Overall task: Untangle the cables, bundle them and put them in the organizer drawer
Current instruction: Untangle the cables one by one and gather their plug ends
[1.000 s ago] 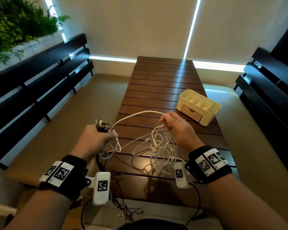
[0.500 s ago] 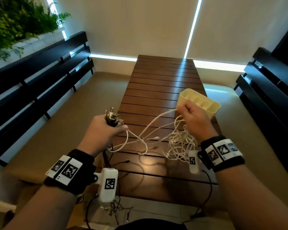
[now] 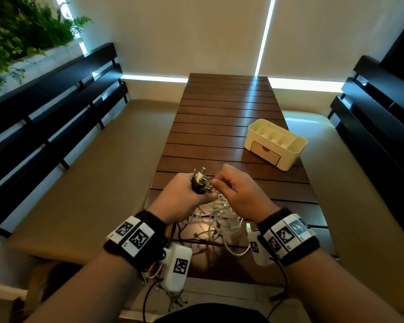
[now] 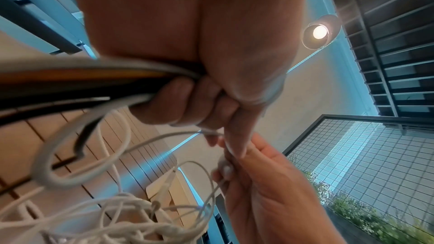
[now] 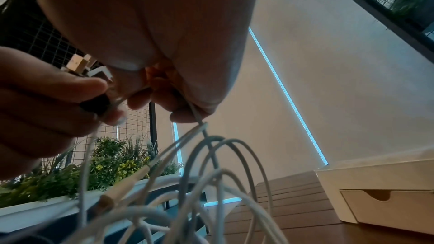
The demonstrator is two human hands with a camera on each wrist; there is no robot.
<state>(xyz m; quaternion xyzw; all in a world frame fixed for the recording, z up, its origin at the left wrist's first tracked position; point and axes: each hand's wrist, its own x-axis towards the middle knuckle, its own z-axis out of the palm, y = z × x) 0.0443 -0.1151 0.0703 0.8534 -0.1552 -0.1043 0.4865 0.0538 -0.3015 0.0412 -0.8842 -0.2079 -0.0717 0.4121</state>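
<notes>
Nearest the camera, both wrists carry black bands with printed markers. White cables (image 3: 216, 217) hang in a tangled mass under the hands, loops resting on the near end of the slatted wooden table (image 3: 219, 117); a few dark leads trail off the near table edge below the left wrist.

Left hand (image 3: 184, 194) is a closed fist round a bunch of plugs (image 3: 200, 180), metal prongs sticking up out of the fist; the left wrist view shows its fingers curled over black and white cords.

Right hand (image 3: 239, 190) sits just beside the left, fingers curled, pinching a thin white cable next to the plugs; the fingertips (image 5: 140, 99) look to be touching the left hand, though the close view is too blurred to be sure.

Farther back, right side of the table, well apart from the hands: cream organizer (image 3: 276, 143), open compartments on top, its drawer (image 3: 265, 152) closed.
</notes>
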